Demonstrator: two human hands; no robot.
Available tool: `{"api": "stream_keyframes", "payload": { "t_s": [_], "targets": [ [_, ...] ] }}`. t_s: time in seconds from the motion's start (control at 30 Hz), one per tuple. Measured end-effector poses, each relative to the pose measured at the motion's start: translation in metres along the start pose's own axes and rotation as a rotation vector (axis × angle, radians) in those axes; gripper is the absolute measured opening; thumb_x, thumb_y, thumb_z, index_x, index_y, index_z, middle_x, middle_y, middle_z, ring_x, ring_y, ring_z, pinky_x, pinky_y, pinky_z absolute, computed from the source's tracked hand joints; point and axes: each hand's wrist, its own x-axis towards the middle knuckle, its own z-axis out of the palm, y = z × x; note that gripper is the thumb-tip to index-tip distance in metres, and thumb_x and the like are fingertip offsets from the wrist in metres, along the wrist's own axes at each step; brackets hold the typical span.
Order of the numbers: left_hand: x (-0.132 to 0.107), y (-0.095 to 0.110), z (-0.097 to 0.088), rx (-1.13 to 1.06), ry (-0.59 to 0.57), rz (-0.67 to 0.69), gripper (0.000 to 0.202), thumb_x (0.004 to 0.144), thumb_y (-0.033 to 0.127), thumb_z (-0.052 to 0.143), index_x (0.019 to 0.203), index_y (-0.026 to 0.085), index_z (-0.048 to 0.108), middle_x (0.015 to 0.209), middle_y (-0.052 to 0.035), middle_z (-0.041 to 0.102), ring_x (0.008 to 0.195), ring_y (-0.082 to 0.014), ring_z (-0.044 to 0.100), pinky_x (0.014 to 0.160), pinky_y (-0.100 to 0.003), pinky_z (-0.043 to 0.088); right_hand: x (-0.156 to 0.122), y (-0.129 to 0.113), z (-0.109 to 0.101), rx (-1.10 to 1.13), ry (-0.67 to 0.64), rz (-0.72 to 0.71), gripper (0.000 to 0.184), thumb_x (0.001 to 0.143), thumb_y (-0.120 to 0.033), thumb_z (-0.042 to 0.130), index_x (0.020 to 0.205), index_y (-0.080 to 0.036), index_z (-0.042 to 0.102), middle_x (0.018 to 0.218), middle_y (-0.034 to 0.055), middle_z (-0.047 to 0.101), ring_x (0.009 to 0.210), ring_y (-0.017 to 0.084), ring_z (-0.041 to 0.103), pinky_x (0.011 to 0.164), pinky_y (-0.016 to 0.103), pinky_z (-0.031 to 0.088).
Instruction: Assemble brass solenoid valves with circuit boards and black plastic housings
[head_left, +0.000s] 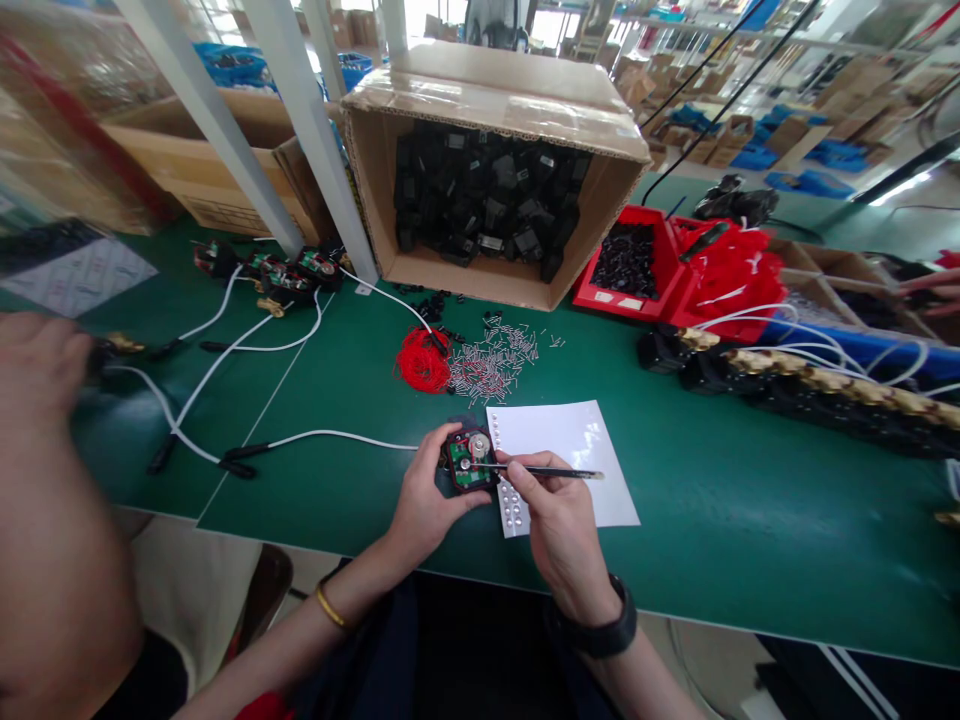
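Observation:
My left hand (429,497) is closed around a small black housing (470,476) whose uncovered side shows a green circuit board and a round silver part. A white cable (345,434) runs from it to the left. Between the fingers of my right hand (553,510) are dark tweezers (551,470), their tip over the board; whether the tip touches it I cannot tell. Beneath my right hand lies a white sheet (611,500) with rows of small round clear dots (513,507) along its left side.
Ahead are a red wire bundle (424,360), scattered small pins (491,365) and a cardboard box (367,200) of black parts. Open units (277,272) stand back left. Brass-topped black units (780,385) line the right, near red bins (619,307). A co-worker's arm (52,500) reaches in at left.

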Motion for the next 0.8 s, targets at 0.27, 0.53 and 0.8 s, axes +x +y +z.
{"api": "stream_keyframes", "payload": {
  "t_s": [0.27, 0.53, 0.8],
  "targets": [
    [0.001, 0.007, -0.004, 0.140, 0.019, 0.096, 0.076, 0.065, 0.036, 0.076, 0.130, 0.025, 0.038, 0.140, -0.0113, 0.034, 0.130, -0.0308, 0.035, 0.107, -0.049, 0.031, 0.002, 0.000, -0.001, -0.044, -0.012, -0.025, 0.019, 0.064, -0.028, 0.079, 0.074, -0.017, 0.067, 0.082, 0.0051, 0.072, 0.080, 0.020, 0.064, 0.080, 0.035, 0.046],
    [-0.003, -0.003, 0.000, -0.015, 0.015, 0.157, 0.077, 0.073, 0.025, 0.071, 0.136, 0.022, 0.025, 0.139, -0.0156, 0.038, 0.129, -0.0285, 0.039, 0.107, -0.048, 0.032, 0.007, -0.003, 0.002, -0.086, -0.010, -0.053, 0.017, 0.065, -0.028, 0.077, 0.074, -0.017, 0.067, 0.080, 0.0051, 0.072, 0.076, 0.020, 0.065, 0.075, 0.034, 0.048],
    [0.006, -0.011, -0.008, 0.225, -0.021, 0.461, 0.041, 0.081, 0.016, 0.060, 0.116, 0.029, 0.044, 0.139, -0.0098, 0.041, 0.127, -0.0268, 0.043, 0.100, -0.048, 0.042, -0.015, -0.008, 0.005, -0.405, -0.015, -0.413, 0.002, 0.072, -0.025, 0.071, 0.074, -0.025, 0.070, 0.085, 0.0070, 0.071, 0.083, 0.025, 0.065, 0.076, 0.038, 0.052]
  ]
}}
